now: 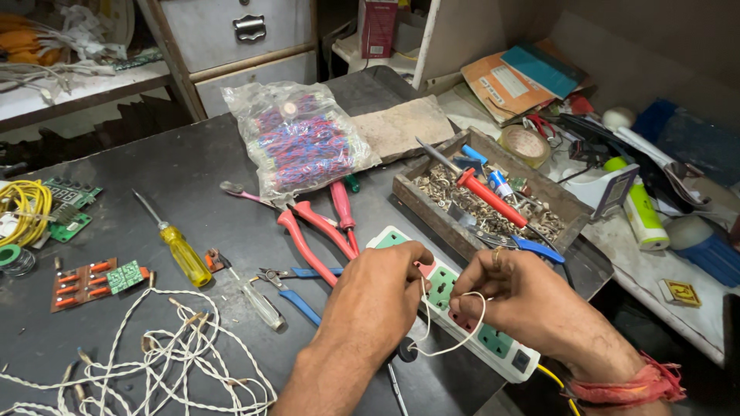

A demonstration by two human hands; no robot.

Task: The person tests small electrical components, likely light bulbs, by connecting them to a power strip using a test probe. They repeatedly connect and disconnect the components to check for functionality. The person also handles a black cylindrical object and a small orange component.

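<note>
Cluttered dark tabletop (193, 166) in a repair-shop corner, stuff everywhere. Going left to right: circuit boards (96, 279), tangled white cord (154, 362), yellow screwdriver (179, 248), red pliers (316, 231) and a bag of wires (302, 142). Left hand (378, 296) and right hand (516, 296) are both pinched shut on a thin white wire (455, 327), looped right over the power strip (451, 304). Tray of screws (493, 204) sits just behind. Risk, I'd say: the wire could slip or snag on the sockets, and the blue cutters (297, 296) crowd the left wrist.
</note>
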